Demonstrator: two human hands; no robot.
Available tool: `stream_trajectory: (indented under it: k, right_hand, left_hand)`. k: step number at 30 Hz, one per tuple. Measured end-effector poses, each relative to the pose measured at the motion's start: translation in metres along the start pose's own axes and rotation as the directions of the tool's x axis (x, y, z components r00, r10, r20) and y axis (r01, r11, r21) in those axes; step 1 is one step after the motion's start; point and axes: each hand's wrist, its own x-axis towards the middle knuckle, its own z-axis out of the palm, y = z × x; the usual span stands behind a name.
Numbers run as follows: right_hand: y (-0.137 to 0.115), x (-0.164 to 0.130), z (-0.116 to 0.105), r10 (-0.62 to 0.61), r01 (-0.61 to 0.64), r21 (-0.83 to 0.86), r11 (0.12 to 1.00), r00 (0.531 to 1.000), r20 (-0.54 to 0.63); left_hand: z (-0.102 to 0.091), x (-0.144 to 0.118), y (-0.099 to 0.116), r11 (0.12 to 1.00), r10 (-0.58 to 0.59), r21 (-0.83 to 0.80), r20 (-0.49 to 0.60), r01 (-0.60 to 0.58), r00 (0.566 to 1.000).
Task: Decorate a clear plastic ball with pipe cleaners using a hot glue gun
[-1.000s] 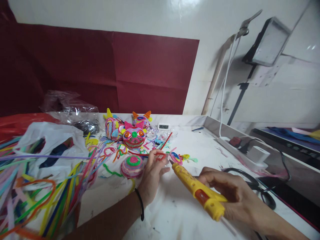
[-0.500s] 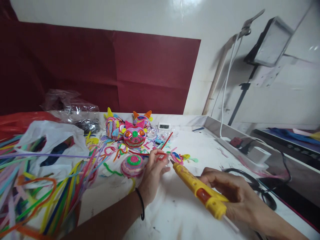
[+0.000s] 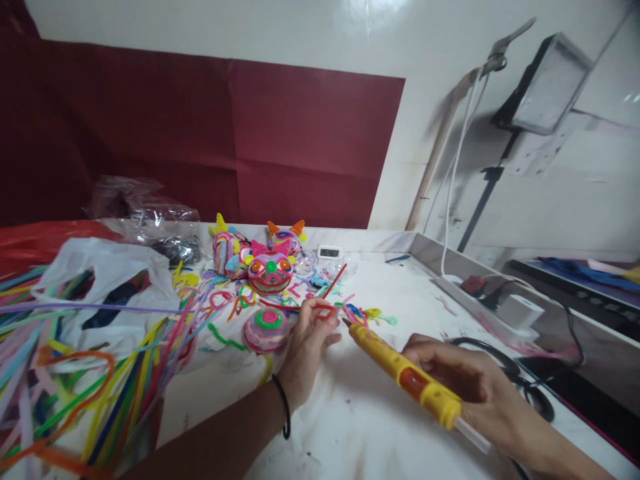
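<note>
Near the middle of the counter: both hands meet over the white counter (image 3: 360, 427), fingertips and nozzle almost together.
Left hand pose: the left hand (image 3: 306, 343) reaches in from the near left, forearm low over the counter, a black band at the wrist, palm turned down and fingers curled.
Left grip: thumb and forefinger pinch a bent red pipe cleaner (image 3: 331, 293); its free end rises up and to the far right, away from the pinch.
Right hand pose: the right hand (image 3: 467, 387) comes in from the near right, wrapped around the rear half of a yellow glue gun (image 3: 400, 375).
Right grip: clenched on the glue gun, a clear glue stick poking out behind the hand.
Glue gun position: it slants to the far left; its tip lies just beside the red loop held by the left fingers.
Far of the hands: bright pipe-cleaner figures (image 3: 270, 267) and a round disc (image 3: 266, 328).
Left side: a heap of loose pipe cleaners (image 3: 85, 380) and a white bag (image 3: 115, 293).
</note>
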Motion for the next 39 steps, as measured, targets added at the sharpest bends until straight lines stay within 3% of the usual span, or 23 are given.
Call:
stream_trajectory:
  k: [4, 39]
  right_hand:
    - [-0.0015, 0.0003, -0.0003, -0.007, 0.008, 0.008, 1.000, 0.999, -0.044]
    - [0.0010, -0.0036, -0.0016, -0.013, 0.012, -0.022, 1.000, 0.998, -0.069]
  left_hand:
    - [-0.0004, 0.0004, -0.0015, 1.000, 0.000, -0.001, -0.005, 0.000, 1.000]
    - [-0.0005, -0.0005, -0.0009, 0.999, 0.033, 0.042, 0.004, -0.033, 0.999]
